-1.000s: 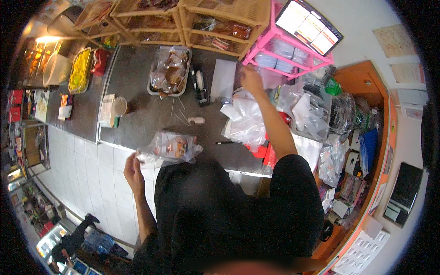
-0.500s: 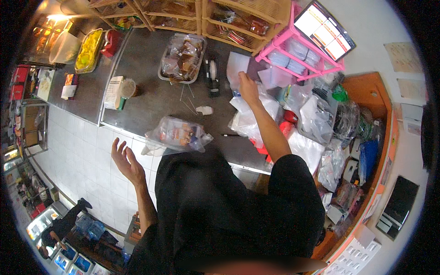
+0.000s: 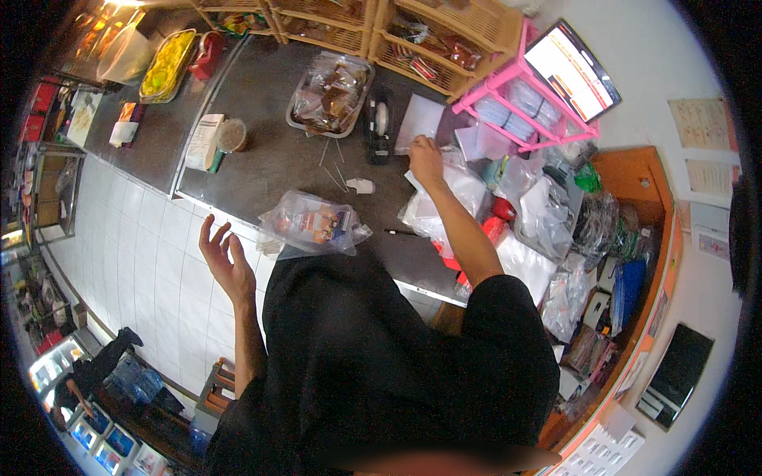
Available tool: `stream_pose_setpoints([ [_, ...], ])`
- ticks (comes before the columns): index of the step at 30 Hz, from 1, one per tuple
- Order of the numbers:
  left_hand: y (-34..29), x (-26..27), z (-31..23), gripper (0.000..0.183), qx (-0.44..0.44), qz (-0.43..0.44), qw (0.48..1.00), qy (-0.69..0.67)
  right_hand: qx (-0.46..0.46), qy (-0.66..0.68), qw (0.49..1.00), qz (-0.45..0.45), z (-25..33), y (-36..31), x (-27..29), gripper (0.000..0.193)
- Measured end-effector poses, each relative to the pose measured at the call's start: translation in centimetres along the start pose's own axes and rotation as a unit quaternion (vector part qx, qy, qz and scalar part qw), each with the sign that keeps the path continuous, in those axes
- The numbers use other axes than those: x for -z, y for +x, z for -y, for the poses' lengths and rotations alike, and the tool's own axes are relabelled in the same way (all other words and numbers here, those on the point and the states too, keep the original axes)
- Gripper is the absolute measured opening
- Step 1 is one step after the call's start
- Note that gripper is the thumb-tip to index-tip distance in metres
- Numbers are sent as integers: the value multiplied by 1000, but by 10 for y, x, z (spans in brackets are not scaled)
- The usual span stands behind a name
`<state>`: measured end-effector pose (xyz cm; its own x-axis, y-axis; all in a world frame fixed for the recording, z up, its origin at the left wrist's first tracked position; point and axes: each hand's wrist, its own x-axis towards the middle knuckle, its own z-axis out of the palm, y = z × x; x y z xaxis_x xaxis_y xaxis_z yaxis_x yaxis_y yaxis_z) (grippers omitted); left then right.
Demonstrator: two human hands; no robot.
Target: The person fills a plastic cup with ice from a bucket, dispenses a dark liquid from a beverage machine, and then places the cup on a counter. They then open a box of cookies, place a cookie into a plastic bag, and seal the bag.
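My right hand [image 3: 426, 162] reaches over the counter [image 3: 262, 87], fingers curled together between a pale translucent sheet [image 3: 421, 119] and a heap of clear plastic bags [image 3: 456, 190]. Whatever its fingertips pinch is too small to make out. Off the counter's front edge, over the floor, my left hand [image 3: 228, 262] hangs in the air with fingers apart and nothing in it. Closest to it lies a clear plastic bag [image 3: 313, 224] with a printed orange and white packet inside, near the counter's front edge.
A metal tray [image 3: 367, 95] of bagged brown food and a black tape dispenser [image 3: 379, 127] stand farther back. A lidded cup [image 3: 232, 136] is at left. At right are a pink rack [image 3: 520, 131], a tablet [image 3: 571, 67] and an orange-brown cabinet [image 3: 635, 170].
The whole view has shifted slightly. My right hand has come a little nearer, from the sheet's lower part toward the bags. My left hand stays raised with its fingers apart.
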<state>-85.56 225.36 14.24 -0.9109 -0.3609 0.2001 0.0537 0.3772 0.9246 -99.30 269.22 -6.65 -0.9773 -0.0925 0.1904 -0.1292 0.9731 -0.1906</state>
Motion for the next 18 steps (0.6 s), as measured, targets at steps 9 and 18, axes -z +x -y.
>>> stream_pose_setpoints([
  [9, -17, 23, 10, 55, 93, -29, 994, 53, -329, -18, 939, -102, -200, 20, 6, 35],
  [18, -7, -40, -32, 45, 44, 95, 987, -125, -267, -35, 961, -54, -119, 1, 106, 39],
])
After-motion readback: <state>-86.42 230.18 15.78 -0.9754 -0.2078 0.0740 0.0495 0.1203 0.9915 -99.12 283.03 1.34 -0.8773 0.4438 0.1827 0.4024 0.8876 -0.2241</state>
